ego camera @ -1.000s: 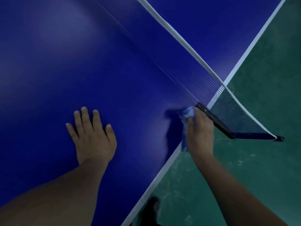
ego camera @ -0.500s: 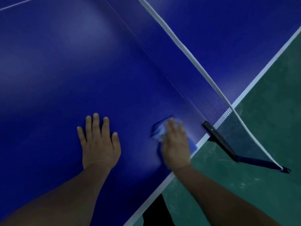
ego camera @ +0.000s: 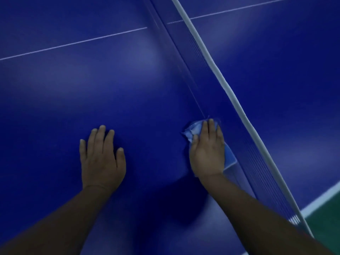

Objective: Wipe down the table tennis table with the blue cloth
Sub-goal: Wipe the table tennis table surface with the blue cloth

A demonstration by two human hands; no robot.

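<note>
**Cloth pinned under the right hand, hard by the net**

Lower centre of the frame, the left hand [ego camera: 102,161] lies flat on the desk [ego camera: 92,89], fingers straight and slightly spread, holding nothing. Right of it, the right hand [ego camera: 207,151] presses the blue cloth [ego camera: 193,129] down with straight, nearly closed fingers. The cloth peeks out ahead and to the right, just beside the net [ego camera: 220,80], which runs diagonally toward the upper centre; the next stroke likely follows that line.

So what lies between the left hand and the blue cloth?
Only bare table tennis table separates the left hand from the blue cloth, per the head view.
</note>
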